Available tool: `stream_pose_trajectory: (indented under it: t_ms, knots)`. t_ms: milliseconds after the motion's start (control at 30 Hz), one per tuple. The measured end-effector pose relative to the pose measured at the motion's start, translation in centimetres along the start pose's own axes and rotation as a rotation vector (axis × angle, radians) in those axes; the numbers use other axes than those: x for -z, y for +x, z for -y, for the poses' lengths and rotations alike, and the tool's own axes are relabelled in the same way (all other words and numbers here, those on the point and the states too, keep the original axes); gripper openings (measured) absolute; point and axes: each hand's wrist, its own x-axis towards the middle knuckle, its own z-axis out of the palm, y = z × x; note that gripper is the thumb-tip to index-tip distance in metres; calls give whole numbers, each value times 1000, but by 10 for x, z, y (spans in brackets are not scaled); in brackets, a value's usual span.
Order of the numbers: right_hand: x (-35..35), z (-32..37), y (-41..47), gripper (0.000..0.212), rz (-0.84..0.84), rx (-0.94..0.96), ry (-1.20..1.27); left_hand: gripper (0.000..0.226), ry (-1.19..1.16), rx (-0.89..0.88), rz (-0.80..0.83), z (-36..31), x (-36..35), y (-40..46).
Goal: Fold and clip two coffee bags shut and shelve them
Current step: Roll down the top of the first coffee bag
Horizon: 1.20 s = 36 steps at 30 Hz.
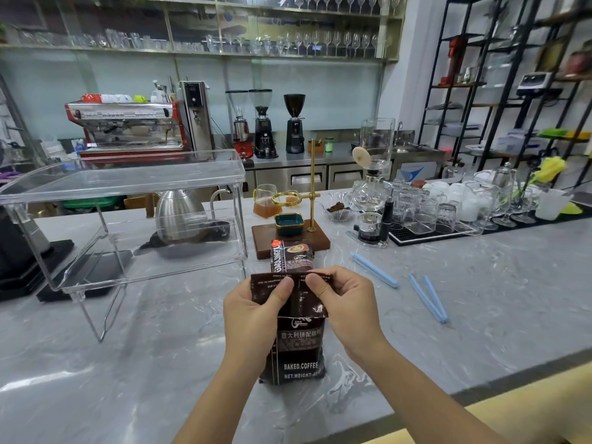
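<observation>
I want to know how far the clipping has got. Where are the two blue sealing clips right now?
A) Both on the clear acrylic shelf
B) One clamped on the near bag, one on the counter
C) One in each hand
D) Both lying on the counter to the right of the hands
D: both blue sealing clips lie loose on the counter, while the left hand and right hand pinch the near bag's top.

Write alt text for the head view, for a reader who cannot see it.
Both hands, the left hand and right hand, pinch the folded-over top of a dark coffee bag standing on a grey marble counter. A second coffee bag stands just behind it, two blue clips lie to the right, and a clear acrylic shelf stands to the left.
</observation>
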Motion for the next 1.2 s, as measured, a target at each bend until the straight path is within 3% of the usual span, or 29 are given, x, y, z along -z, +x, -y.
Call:
stream_pose_trajectory:
  t_ms: [133, 300, 600, 933, 1067, 1200]
  knots:
    - [2, -2, 3, 4, 34, -2, 68, 8, 19, -4, -31, 3, 1, 0]
    - [9, -1, 2, 24, 139, 0, 54, 6, 18, 19, -14, 4, 6, 1]
    - [-3, -4, -3, 27, -22, -12, 48, 20, 61, 19, 119, -3, 5, 3]
    - [18, -4, 7, 27, 84, -84, 85, 20, 82, 62, 84, 2, 5, 6]
    - [60, -27, 28, 17, -167, -22, -190, 22, 88, 73, 85, 2, 6, 7]
    - [132, -63, 51, 26, -445, -14, -651, 23, 92, 74, 84, 2, 6, 5]
